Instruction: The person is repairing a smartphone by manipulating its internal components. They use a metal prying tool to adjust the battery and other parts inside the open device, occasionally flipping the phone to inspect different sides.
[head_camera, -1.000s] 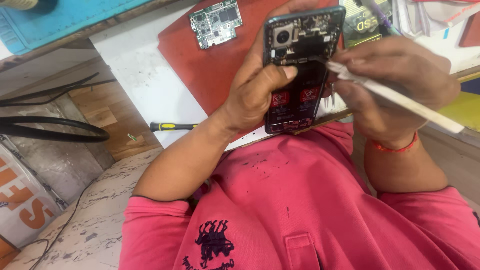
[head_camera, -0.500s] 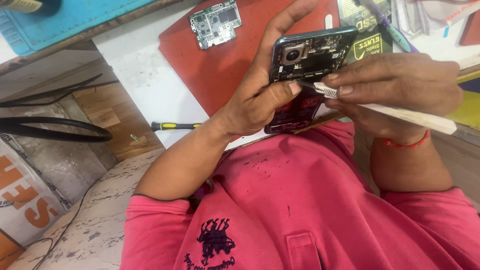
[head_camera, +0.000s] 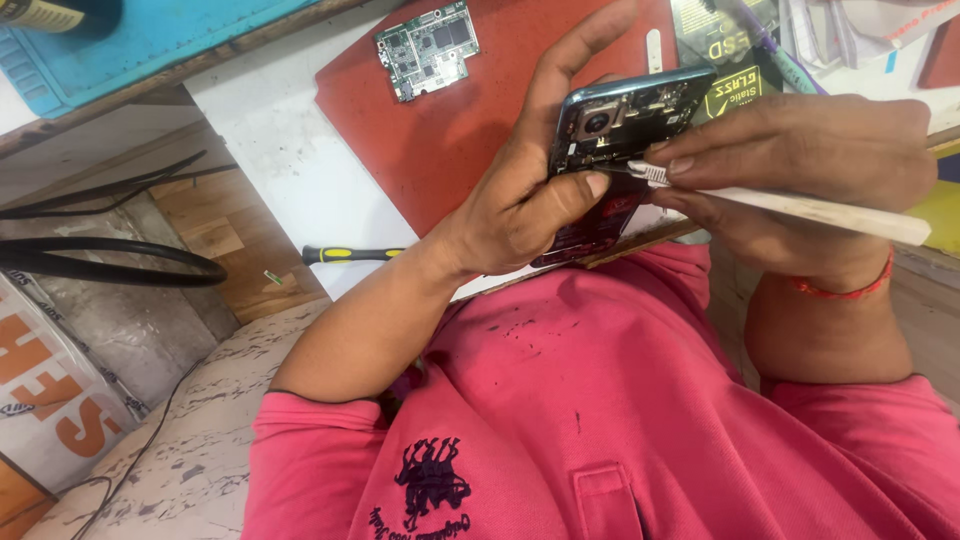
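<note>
Screwdriver (head_camera: 350, 254) lies on desk (head_camera: 290, 170) at 9 o'clock of left hand (head_camera: 520, 200). Circuit board (head_camera: 427, 48) on red mat (head_camera: 450, 130) at 11 o'clock. Left hand closed around opened phone (head_camera: 615, 150), thumb across it. Right hand (head_camera: 800, 170), at 3 o'clock, pinches white brush (head_camera: 800, 207), bristles touching phone's insides.

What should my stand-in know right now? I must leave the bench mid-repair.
Left hand grips the opened phone, back cover off, insides facing up.
Right hand holds a white brush, bristles on the phone's upper innards.
Circuit board lies loose on the red mat; a screwdriver lies at the bench edge.
Left: the board is not refitted and the phone is not closed.
</note>
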